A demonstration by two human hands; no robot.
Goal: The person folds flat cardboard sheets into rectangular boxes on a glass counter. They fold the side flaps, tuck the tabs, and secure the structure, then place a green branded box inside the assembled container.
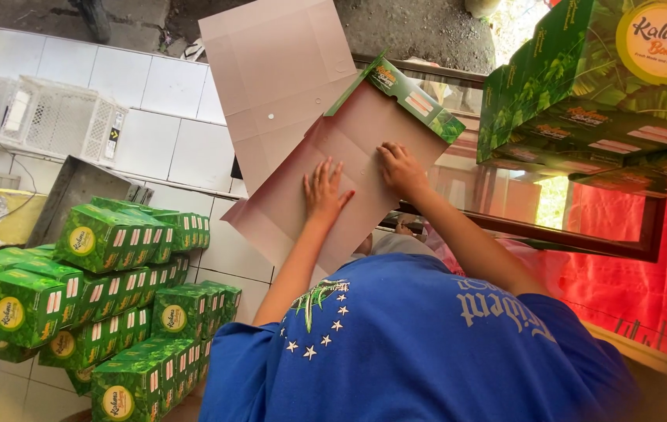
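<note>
Neither of my hands shows in the head view. A person in a blue shirt fills the lower middle, seen from behind, arms stretched forward. Both of that person's hands lie flat on an unfolded carton, one hand with fingers spread, the other hand pressing near a crease. The carton's plain pinkish-brown inside faces me. Its green printed flap stands folded up at the far edge. A second flat carton sheet lies beneath it, reaching farther away.
Folded green boxes are stacked in a large pile at the left against white tiles. More green boxes sit at the top right. A white plastic crate, a metal tray and red cloth are nearby.
</note>
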